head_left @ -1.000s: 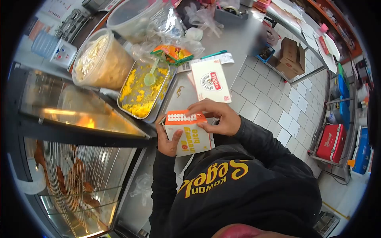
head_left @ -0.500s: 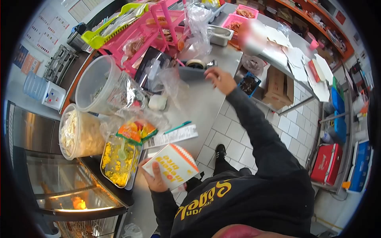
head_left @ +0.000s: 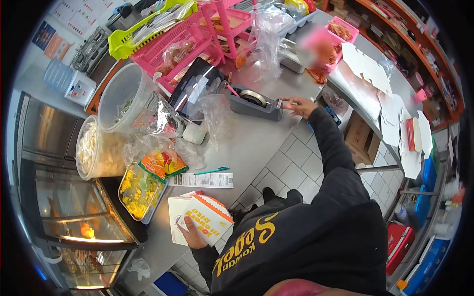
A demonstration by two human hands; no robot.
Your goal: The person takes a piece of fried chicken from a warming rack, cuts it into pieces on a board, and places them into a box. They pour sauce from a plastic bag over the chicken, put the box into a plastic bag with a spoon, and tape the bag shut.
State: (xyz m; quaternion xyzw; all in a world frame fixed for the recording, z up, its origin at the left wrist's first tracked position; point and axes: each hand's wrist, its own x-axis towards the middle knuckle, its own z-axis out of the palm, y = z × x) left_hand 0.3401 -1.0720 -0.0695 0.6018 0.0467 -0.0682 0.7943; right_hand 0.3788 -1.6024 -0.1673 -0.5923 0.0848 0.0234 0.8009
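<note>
My left hand (head_left: 195, 235) grips a white paper food box (head_left: 211, 219) with orange trim and yellow lettering, thumb across its front. A pale box panel (head_left: 177, 217) shows behind it, partly covered. Out to the right, my right hand (head_left: 299, 107) is at the cutter end of a grey tape dispenser (head_left: 256, 109), fingertips together at the end of the tape. The tape's free end is too small to make out clearly. A roll of tape (head_left: 253, 97) sits in the dispenser. Near the left hand lie a printed receipt (head_left: 207, 181) and a green pen (head_left: 212, 170).
A metal tray of yellow food (head_left: 138, 195), an orange packet (head_left: 163, 165) and plastic tubs (head_left: 123, 101) crowd the left side. Pink racks (head_left: 168, 54) and a dark tablet (head_left: 197, 86) stand behind. Flat white cartons (head_left: 365, 66) lie on the right counter; a lit display case (head_left: 79, 217) is at left.
The view has shifted, and the dispenser now shows more fully. My right hand's fingers have come to its cutter end. The box in my left hand has turned, exposing a pale panel behind it.
</note>
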